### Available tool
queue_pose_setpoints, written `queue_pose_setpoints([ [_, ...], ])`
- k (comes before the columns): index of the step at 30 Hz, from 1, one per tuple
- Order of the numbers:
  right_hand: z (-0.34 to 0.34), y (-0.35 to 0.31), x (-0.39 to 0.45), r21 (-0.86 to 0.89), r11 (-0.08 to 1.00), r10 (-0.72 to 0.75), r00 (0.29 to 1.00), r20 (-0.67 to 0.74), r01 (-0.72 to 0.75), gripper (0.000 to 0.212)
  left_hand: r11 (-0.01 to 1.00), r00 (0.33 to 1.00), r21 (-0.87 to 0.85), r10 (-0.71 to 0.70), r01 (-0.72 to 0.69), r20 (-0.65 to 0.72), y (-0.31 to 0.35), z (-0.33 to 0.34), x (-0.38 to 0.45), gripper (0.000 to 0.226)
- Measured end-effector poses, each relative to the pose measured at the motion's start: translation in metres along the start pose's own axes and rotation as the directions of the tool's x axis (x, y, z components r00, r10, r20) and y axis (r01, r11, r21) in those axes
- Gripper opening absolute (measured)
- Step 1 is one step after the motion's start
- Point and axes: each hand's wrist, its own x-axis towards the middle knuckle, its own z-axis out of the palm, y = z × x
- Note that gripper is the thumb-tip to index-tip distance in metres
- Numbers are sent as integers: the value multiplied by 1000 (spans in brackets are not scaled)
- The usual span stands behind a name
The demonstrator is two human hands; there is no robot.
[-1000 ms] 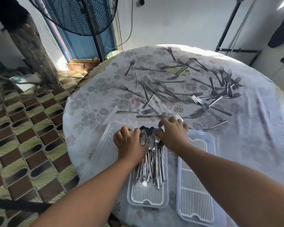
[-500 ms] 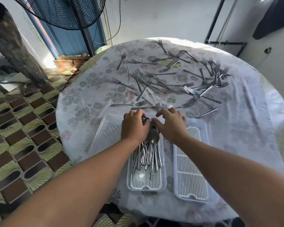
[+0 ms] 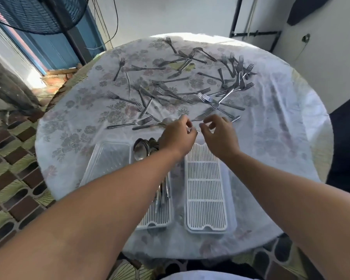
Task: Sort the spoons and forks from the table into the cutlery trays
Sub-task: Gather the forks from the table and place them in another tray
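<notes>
Thin stainless-steel forks [image 3: 202,91] scattered across desk [image 3: 281,138], beyond white slatted tray [image 3: 205,190]: light, stiff, slippery. Best pinched mid-handle. Left hand [image 3: 176,136], right hand [image 3: 220,136] loosely curled, empty.

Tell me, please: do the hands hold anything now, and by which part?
Nothing visibly held: left hand and right hand hover with loosely curled fingers beyond the trays.

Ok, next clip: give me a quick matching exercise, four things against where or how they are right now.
1 spoons
2 right tray
3 forks
4 clear lid

A scattered over the tablecloth
B holds no cutlery
C lies left of the trays
D piled in the left tray

Pairs: 1-D, 2-B, 3-A, 4-C
</notes>
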Motion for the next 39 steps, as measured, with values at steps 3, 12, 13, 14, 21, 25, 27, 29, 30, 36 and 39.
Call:
queue_pose_setpoints([
  [3, -21, 37, 16, -6, 1000, 1, 999, 42, -1, 22, 1000, 998, 14, -7, 6, 69, 27, 26, 14, 14],
  [12, -41, 112, 76, -335, 920, -55, 914, 402, 203, 45, 953, 988, 281, -138, 115, 64, 61, 81, 59, 16],
  [13, -39, 114, 83, -371, 897, -55, 892, 448, 242, 46, 936, 984, 318, -174, 150, 46, 58, 81, 65, 17],
  [14, -38, 114, 87, -407, 874, -44, 875, 482, 267, 45, 914, 975, 357, -218, 191, 34, 55, 80, 69, 18],
  [21, -27, 109, 101, -514, 801, -38, 883, 468, 307, 22, 780, 858, 484, -503, 397, 108, 46, 65, 86, 39],
  [25, -19, 114, 102, -538, 794, 26, 867, 498, 285, 31, 782, 833, 456, -534, 424, 141, 41, 73, 94, 31],
  [27, -18, 116, 99, -478, 845, 42, 862, 505, 239, 25, 796, 830, 408, -540, 447, 143, 40, 77, 98, 47],
  [29, -17, 119, 95, -373, 915, 36, 889, 456, 154, 11, 801, 826, 383, -545, 460, 146, 41, 79, 98, 64],
  [30, -18, 119, 93, -305, 948, 46, 911, 409, 90, 6, 801, 826, 387, -543, 456, 150, 40, 80, 98, 64],
  [36, -15, 107, 87, -172, 979, 158, 934, 321, -107, 33, 786, 795, 299, -594, 541, 124, 36, 90, 104, 26],
  [39, -5, 102, 93, -114, 976, 212, 926, 313, -185, 31, 728, 715, 160, -685, 667, 138, 33, 91, 110, 43],
])
